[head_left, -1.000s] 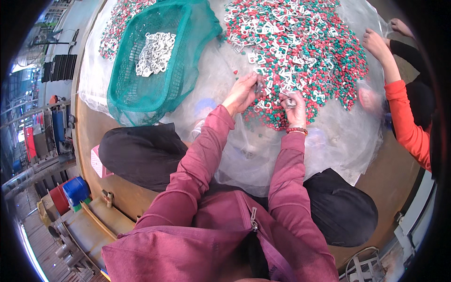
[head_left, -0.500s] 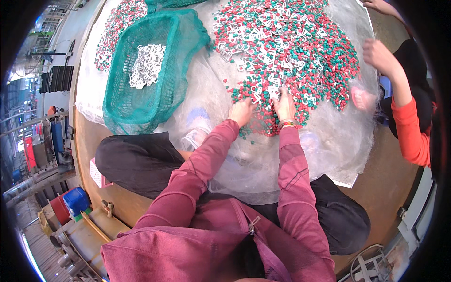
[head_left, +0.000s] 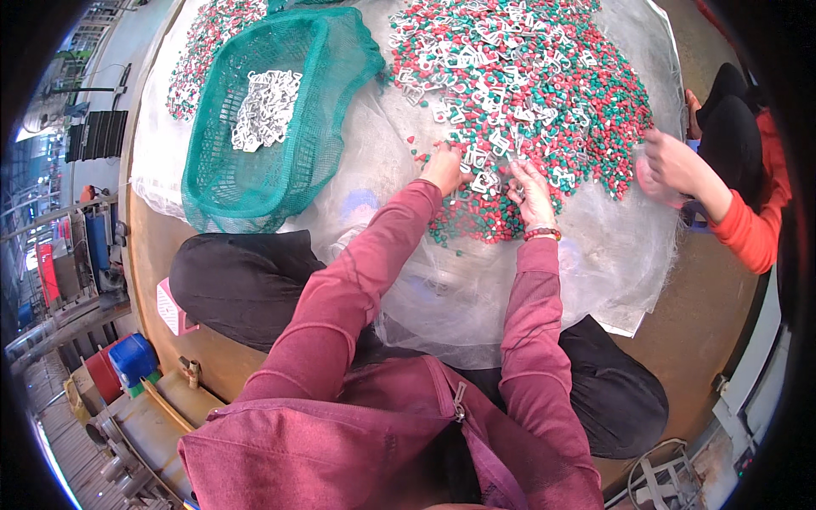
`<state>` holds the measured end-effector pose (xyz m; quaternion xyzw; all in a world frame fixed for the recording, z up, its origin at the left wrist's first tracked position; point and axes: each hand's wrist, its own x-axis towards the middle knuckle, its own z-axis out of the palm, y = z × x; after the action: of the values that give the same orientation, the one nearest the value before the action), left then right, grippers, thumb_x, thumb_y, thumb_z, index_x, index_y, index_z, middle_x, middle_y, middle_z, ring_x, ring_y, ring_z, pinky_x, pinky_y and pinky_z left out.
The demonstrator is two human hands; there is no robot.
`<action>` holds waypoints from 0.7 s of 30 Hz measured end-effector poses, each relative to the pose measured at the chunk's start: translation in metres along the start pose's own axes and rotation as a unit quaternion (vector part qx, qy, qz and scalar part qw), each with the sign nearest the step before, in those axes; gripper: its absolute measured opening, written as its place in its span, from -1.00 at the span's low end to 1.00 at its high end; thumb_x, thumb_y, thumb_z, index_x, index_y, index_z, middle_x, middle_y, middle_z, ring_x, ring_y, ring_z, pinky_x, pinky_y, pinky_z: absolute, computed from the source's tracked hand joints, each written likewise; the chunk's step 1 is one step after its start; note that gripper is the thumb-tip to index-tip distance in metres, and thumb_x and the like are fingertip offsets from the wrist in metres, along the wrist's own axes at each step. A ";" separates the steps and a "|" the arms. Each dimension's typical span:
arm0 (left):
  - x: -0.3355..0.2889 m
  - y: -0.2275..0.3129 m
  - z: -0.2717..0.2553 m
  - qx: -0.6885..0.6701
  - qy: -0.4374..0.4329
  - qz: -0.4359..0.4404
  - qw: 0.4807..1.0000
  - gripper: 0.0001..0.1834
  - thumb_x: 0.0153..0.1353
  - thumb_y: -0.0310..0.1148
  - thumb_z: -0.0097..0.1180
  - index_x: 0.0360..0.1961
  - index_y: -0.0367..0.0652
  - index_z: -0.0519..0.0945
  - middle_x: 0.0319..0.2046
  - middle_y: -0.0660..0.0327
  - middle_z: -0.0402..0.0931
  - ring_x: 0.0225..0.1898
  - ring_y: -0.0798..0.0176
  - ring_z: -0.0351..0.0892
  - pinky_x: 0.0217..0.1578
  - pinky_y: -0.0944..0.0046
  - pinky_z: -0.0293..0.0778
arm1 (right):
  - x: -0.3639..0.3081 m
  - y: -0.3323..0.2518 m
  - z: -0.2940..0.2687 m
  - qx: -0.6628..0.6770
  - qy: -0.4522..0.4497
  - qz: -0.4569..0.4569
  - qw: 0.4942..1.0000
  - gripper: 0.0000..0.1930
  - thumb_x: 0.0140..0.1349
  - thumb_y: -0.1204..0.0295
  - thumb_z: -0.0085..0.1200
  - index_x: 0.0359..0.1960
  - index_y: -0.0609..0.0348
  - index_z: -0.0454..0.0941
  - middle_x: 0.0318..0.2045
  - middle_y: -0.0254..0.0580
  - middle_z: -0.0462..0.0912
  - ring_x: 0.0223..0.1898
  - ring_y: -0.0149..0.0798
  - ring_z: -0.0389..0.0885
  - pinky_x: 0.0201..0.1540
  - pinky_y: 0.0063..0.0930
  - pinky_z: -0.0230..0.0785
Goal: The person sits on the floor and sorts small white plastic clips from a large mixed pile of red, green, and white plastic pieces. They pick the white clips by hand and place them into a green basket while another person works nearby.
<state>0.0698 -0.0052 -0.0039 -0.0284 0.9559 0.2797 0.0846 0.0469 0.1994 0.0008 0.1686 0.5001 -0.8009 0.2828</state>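
Note:
A wide pile of small red and green pieces [head_left: 625,102] mixed with white plastic clips [head_left: 501,140] lies in front of me. My left hand [head_left: 444,168] is at its near left edge, fingers curled together beside several white clips. What those fingers hold, if anything, is too small to make out. My right hand [head_left: 533,191], with a beaded bracelet at the wrist, rests at the near edge of the pile. Its thumb and fingers are apart, nearest to loose red and green pieces and white clips.
At the left stands a green basket [head_left: 200,161] draped in green netting, with a heap of white clips [head_left: 265,110] inside. Another mixed heap [head_left: 204,59] lies beyond it. On the right, a co-worker's hand [head_left: 676,166] with an orange sleeve reaches to the sheet [head_left: 442,297].
My right hand has moved slightly right and nearer, its fingers turning leftward. My left hand has shifted slightly farther away. The co-worker's hand has come down toward the pile's right edge.

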 end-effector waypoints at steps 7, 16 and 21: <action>0.016 -0.008 -0.011 -0.030 -0.120 -0.024 0.992 -0.66 -0.01 -0.19 0.27 -0.33 -0.24 0.57 -0.66 0.21 0.49 -0.45 0.12 0.62 -0.42 0.20 0.53 | -0.019 -0.015 -0.015 0.238 -0.026 -0.049 0.970 -0.84 0.24 0.33 0.05 -0.27 0.15 0.48 -0.23 -0.12 0.55 -0.34 -0.32 0.47 -0.55 -0.61 0.23; 0.008 -0.002 -0.064 -0.726 -0.149 -0.121 0.661 -0.88 0.19 -0.36 0.07 -0.30 -0.17 0.47 -0.43 0.26 0.47 -0.44 0.42 0.52 -0.58 0.40 0.45 | -0.014 -0.017 -0.018 0.221 -0.113 -0.047 0.968 -0.79 0.21 0.46 -0.01 -0.11 0.12 0.40 -0.16 -0.04 0.52 -0.26 -0.23 0.53 -0.61 -0.65 0.29; 0.040 0.010 -0.020 -0.351 -0.137 -0.089 0.922 -0.72 0.08 -0.26 0.20 -0.25 -0.20 0.52 -0.45 0.17 0.51 -0.41 0.19 0.57 -0.47 0.25 0.46 | -0.004 0.000 0.003 -0.258 0.036 0.030 0.965 -0.62 0.13 0.37 0.12 0.00 0.17 0.46 -0.47 -0.21 0.59 -0.61 -0.46 0.49 -0.60 -0.67 0.25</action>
<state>0.0266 -0.0081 0.0109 -0.1029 0.7690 0.5896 0.2245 0.0506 0.1979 0.0043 0.1333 0.6947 -0.6291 0.3221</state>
